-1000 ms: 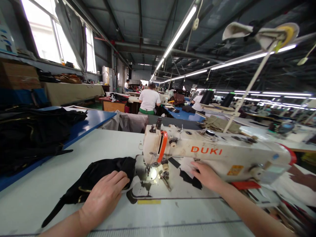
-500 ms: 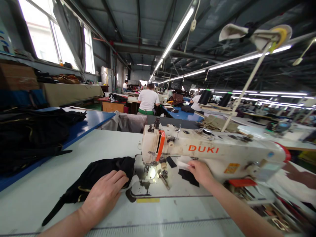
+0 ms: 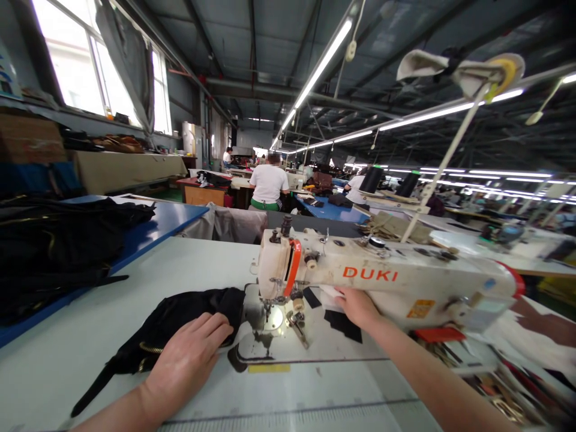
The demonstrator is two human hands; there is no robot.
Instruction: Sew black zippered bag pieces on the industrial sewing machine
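Observation:
A black fabric bag (image 3: 180, 318) with a gold zipper and a trailing strap lies left of the sewing machine (image 3: 324, 270). My left hand (image 3: 191, 354) is closed on the bag's near right edge, fingers curled over it and thumb hidden. A small white piece (image 3: 243, 333) pokes out beyond those fingertips, beside the machine's bed plate. Under the machine's arm, my right hand (image 3: 357, 309) pinches a thin white piece (image 3: 329, 298), partly hidden by the fingers. Black cut pieces (image 3: 342, 326) lie just below that hand, and another black piece (image 3: 311, 297) sits to its left.
A heap of black bags (image 3: 58, 246) covers a blue table (image 3: 180, 219) at left. Thread cones (image 3: 372, 179) and a thread stand pole (image 3: 445, 162) rise behind the machine. Tools lie in a tray (image 3: 490, 396) at lower right. A person in white (image 3: 269, 183) sits ahead.
My right hand has moved slightly left and farther back under the machine's arm, with the white piece at its fingers. My left hand and the bag have stayed almost where they were.

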